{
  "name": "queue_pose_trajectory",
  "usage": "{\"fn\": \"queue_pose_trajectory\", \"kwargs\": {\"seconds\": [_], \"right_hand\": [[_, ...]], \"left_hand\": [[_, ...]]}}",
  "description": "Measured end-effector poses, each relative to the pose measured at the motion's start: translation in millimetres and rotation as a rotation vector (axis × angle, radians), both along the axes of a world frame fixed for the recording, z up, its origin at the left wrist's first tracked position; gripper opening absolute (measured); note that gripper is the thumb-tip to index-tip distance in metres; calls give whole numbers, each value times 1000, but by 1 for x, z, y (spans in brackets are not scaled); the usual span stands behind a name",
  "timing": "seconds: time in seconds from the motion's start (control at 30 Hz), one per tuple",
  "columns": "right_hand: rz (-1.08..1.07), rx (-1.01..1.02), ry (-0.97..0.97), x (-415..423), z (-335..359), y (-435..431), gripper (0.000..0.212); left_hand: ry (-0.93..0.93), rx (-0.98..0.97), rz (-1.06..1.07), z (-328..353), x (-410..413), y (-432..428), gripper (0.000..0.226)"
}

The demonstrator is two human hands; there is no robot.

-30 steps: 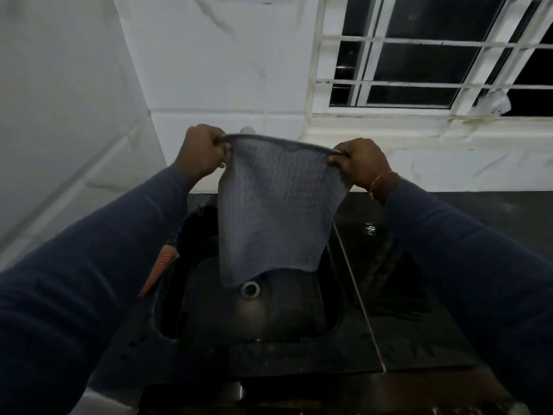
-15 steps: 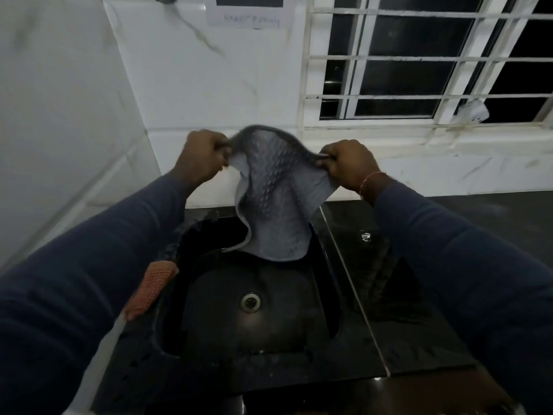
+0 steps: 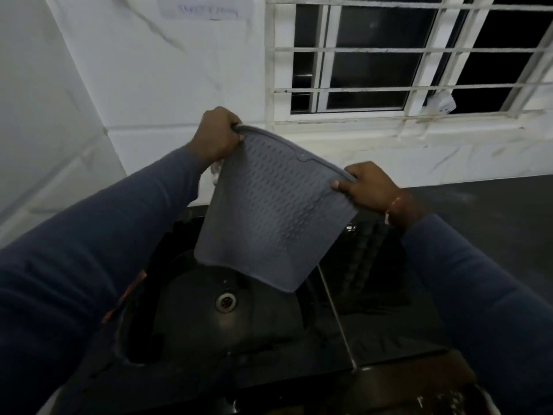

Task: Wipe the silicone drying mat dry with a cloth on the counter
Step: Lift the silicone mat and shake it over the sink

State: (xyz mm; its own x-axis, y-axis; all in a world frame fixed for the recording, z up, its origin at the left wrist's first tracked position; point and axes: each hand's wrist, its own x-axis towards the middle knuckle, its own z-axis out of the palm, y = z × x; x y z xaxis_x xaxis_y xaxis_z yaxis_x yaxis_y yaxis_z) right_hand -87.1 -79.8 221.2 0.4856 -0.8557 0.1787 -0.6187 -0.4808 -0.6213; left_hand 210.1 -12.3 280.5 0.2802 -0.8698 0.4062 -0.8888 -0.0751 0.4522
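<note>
head view: the silicone drying mat (image 3: 269, 214) hangs in the air at the middle of the frame, grey, its ribbed face toward the camera. it is held above the sink (image 3: 191, 330) and clear of the counter (image 3: 493, 223). its top edge slopes down from 11 o'clock to 3 o'clock. the left hand (image 3: 217, 136) grips the upper corner at 11 o'clock, fingers curled round the rim. the right hand (image 3: 369, 187) pinches the low end of that edge at 3 o'clock, thumb on the front face, fingers behind. both arms wear dark blue sleeves, and an orange thread band (image 3: 395, 205) circles the right wrist. a small white scrap (image 3: 216, 172) shows just under the left hand; i cannot tell what it is.

the sink is black and lies at 6 o'clock, its round metal drain (image 3: 226, 301) just below the mat's bottom edge. the counter is black and glossy, running from the sink's right side out to 3 o'clock. a thin pale seam (image 3: 336, 313) crosses it from under the mat toward 5 o'clock. at 8 o'clock an orange textured thing (image 3: 128, 295) peeks out beside the left sleeve.

the back wall (image 3: 149, 70) is white with marble veins and meets a side wall at 10 o'clock. a paper note (image 3: 206, 9) is stuck at 12 o'clock, its writing too blurred to read. the window (image 3: 389, 55), white-barred and dark outside, fills 1 to 2 o'clock, with a small white object (image 3: 443, 103) against the bars.
</note>
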Motion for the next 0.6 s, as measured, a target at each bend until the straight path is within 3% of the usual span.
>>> {"fn": "queue_pose_trajectory", "kwargs": {"seconds": [0.1, 0.23, 0.37, 0.43, 0.5, 0.6], "right_hand": [[-114, 84, -174, -48, -20, -12, 30], [-299, 252, -439, -120, -61, -30, 11], [-476, 549, -281, -202, -145, -49, 12], [-498, 748, -101, -231, -193, -57, 26], [-494, 829, 17, -252, -229, -68, 35], [-506, 831, -93, -255, -244, -78, 29]], "left_hand": [[-186, -20, -96, 6, -65, -58, 22], [-106, 26, -352, -24, -171, -121, 45], [52, 185, -417, -130, -241, -129, 59], [92, 326, -277, -195, -237, -107, 59], [202, 451, 17, -249, -221, -83, 59], [577, 617, 450, -295, -186, -44, 73]]}}
